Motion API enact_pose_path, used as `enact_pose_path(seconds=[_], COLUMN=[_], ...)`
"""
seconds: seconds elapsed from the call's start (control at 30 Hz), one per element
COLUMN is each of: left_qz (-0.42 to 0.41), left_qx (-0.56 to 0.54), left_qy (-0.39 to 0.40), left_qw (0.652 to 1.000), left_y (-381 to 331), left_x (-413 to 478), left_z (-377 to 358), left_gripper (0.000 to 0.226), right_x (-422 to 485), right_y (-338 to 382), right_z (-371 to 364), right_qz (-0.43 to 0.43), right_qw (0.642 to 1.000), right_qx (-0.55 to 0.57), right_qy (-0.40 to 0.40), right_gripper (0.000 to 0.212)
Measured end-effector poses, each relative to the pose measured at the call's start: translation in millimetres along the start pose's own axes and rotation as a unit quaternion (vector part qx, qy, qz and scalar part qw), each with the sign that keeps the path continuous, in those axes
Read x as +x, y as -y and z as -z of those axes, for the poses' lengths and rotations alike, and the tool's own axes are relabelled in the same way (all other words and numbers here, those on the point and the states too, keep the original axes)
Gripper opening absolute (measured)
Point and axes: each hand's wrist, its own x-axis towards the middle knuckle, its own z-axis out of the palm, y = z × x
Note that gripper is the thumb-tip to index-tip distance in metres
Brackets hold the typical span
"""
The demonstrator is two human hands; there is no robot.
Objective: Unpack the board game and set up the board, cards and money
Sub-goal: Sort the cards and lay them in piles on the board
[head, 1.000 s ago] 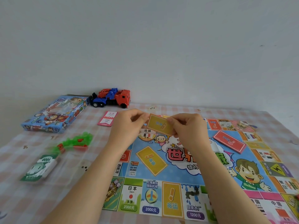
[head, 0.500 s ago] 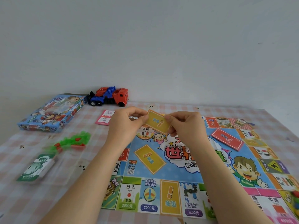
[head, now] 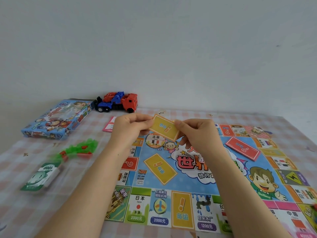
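The game board [head: 193, 189] lies unfolded on the table, blue in the middle with coloured squares round its edge. Above its far left part I hold a stack of yellow cards [head: 164, 129] between both hands. My left hand [head: 130, 129] pinches its left end and my right hand [head: 197, 133] pinches its right end. A stack of red cards [head: 242, 148] lies on the board's right side. Below the held cards the board shows a printed yellow card space [head: 160, 168]. Green paper money [head: 41, 177] in a clear wrapper lies at the left.
The blue game box [head: 58, 119] sits at the far left by the wall. A red and blue toy truck [head: 117, 102] stands behind it. A bag of green and red plastic pieces [head: 77, 150] lies left of the board. A pink card [head: 109, 125] lies behind my left hand.
Both hands still hold the yellow cards at about the same place above the board. The view has tilted slightly upward, so everything sits a little lower in the frame.
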Motion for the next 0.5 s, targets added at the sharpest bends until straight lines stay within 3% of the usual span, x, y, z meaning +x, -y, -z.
enact_pose_path(seconds=[0.13, 0.23, 0.37, 0.5], left_qz=[0.021, -0.006, -0.147, -0.241], left_qx=[-0.042, 0.029, 0.219, 0.280], left_qy=[-0.020, 0.000, 0.009, 0.034], left_qw=[0.999, 1.000, 0.965, 0.929], left_y=[-0.7, -1.9, 1.6, 3.5], left_x=[1.7, -0.6, -3.7, -5.3], left_z=[2.6, -0.2, -5.7, -9.2], left_gripper=[0.010, 0.013, 0.017, 0.015], right_x=[0.1, 0.3, 1.1, 1.9], right_y=[1.8, 1.1, -1.1, -3.3], right_z=[1.3, 2.1, 5.3, 0.9], right_qz=[-0.034, -0.026, 0.026, 0.085], right_qw=[0.997, 0.998, 0.999, 0.993], right_qx=[0.041, 0.045, -0.021, -0.080], right_qy=[0.047, 0.025, -0.009, 0.012], right_gripper=[0.006, 0.005, 0.006, 0.019])
